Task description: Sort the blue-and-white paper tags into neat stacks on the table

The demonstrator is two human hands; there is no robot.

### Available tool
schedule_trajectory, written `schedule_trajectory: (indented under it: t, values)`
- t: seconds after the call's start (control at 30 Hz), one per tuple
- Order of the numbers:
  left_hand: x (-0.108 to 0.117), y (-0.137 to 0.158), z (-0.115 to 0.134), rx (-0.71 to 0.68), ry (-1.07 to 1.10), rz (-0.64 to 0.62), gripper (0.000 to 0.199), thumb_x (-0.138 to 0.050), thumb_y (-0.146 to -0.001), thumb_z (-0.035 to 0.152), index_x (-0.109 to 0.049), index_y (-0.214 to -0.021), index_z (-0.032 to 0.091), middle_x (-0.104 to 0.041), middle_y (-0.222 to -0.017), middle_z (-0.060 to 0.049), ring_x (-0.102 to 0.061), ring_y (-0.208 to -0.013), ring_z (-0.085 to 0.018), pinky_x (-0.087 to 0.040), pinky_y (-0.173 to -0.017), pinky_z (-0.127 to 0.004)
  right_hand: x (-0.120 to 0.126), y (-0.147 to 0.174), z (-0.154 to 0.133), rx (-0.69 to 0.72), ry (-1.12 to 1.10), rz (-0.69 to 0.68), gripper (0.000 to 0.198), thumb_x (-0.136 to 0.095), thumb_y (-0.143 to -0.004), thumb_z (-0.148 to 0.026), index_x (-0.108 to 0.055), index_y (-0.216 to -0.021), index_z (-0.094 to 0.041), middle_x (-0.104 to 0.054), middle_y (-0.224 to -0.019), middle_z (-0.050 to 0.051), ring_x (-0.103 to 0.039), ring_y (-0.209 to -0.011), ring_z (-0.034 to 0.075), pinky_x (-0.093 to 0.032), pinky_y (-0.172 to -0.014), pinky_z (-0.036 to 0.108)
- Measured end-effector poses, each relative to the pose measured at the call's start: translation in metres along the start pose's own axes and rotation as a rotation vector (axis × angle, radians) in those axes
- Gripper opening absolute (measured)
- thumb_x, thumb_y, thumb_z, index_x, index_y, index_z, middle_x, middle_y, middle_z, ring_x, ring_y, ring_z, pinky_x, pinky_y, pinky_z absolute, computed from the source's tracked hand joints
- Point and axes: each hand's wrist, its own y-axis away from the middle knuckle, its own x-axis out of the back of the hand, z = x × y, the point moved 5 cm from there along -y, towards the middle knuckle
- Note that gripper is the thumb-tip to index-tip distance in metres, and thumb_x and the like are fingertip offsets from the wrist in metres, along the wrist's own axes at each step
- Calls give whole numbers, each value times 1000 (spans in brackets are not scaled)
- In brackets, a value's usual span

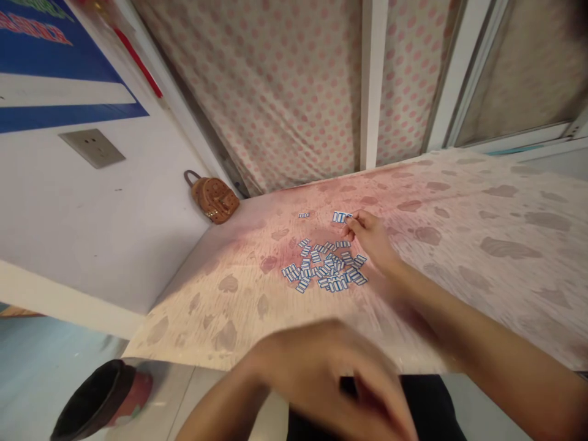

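My right hand (pixel 365 231) reaches over the table, its thumb and fingers pinched on a small striped card (pixel 340 217), white with blue bars. Nearer to me lies a loose heap of similar striped cards (pixel 334 283), some overlapping. One separate card (pixel 304 215) rests flat, left of the held one. Low in view, my left hand (pixel 331 373) hangs near the table's front edge and above my lap. It is smeared by motion, so whether its fingers hold anything cannot be made out.
A patterned cloth (pixel 225 285) covers the table, which meets a white wall with a socket (pixel 93 147) on the left. A brown backpack-shaped pouch (pixel 215 199) sits by that wall. A dark-lined bin (pixel 103 398) stands on the floor. Dotted curtains (pixel 294 92) hang behind.
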Motion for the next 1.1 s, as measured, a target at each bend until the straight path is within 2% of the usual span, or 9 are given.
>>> schedule_trajectory:
  t: [0.03, 0.1, 0.13, 0.2, 0.4, 0.73, 0.93, 1.03, 1.1]
  values:
    - [28, -10, -1, 4, -58, 105, 19, -66, -84, 45, -73, -92, 29, -71, -93, -3, -67, -89, -18, -54, -78, -30, 0, 0, 0, 0, -2, 7, 34, -60, -87, -49, -50, -69, -22, -63, -61, 0, -54, -51, 11, -43, -52, 25]
    - [85, -24, -9, 32, -196, 474, 17, -62, -86, 38, -70, -87, 23, -70, -89, -4, -65, -85, -17, -51, -78, -31, 1, -1, -1, 0, -4, 15, 35, -61, -86, -49, -50, -69, -22, -63, -60, 0, -54, -51, 12, -44, -52, 25]
    - [106, -27, -17, 64, -271, 616, 15, -63, -84, 34, -69, -83, 21, -70, -85, -4, -64, -81, -17, -50, -76, -30, 1, -1, -1, 1, -2, 14, 35, -61, -86, -49, -49, -69, -22, -63, -60, 0, -54, -51, 12, -44, -52, 25]
    - [130, -32, -38, 140, -408, 763, 12, -70, -76, 29, -67, -78, 18, -68, -80, -3, -62, -76, -16, -48, -73, -30, 0, -1, -2, 3, -1, 1, 35, -62, -86, -50, -49, -68, -22, -63, -60, 1, -55, -51, 12, -44, -52, 25]
    - [131, -45, -79, 154, -487, 738, 19, -77, -69, 30, -67, -80, 17, -67, -81, -2, -59, -75, -15, -44, -68, -27, -1, 0, -2, 2, 6, -2, 36, -62, -85, -51, -50, -69, -22, -63, -61, 1, -54, -51, 12, -43, -50, 25]
    - [145, -32, -82, 231, -348, 753, 7, -67, -73, 19, -61, -74, 16, -60, -66, 1, -53, -62, -11, -37, -58, -22, -1, 2, -6, -12, -18, -18, 30, -60, -87, -44, -49, -69, -22, -63, -62, 0, -55, -52, 12, -44, -52, 25]
    - [149, -26, -89, 151, -200, 589, 18, -68, -78, 31, -66, -87, 15, -61, -68, 0, -55, -63, -11, -40, -58, -22, -2, 2, -5, -17, -5, -8, 30, -61, -87, -44, -49, -69, -22, -63, -61, 1, -55, -52, 12, -44, -52, 25]
    - [150, -23, -81, 178, -358, 663, 28, -72, -78, 36, -70, -98, 17, -63, -73, -1, -58, -66, -14, -45, -62, -25, -2, 1, -3, -13, -14, -9, 30, -61, -87, -44, -49, -69, -22, -63, -60, 0, -54, -51, 12, -44, -51, 25]
    - [143, -23, -68, 165, -561, 758, 31, -70, -80, 36, -71, -107, 21, -67, -89, -5, -62, -80, -18, -50, -75, -31, -2, 1, -2, -10, -21, -13, 30, -61, -86, -44, -49, -69, -22, -63, -60, 0, -54, -50, 12, -44, -51, 25]
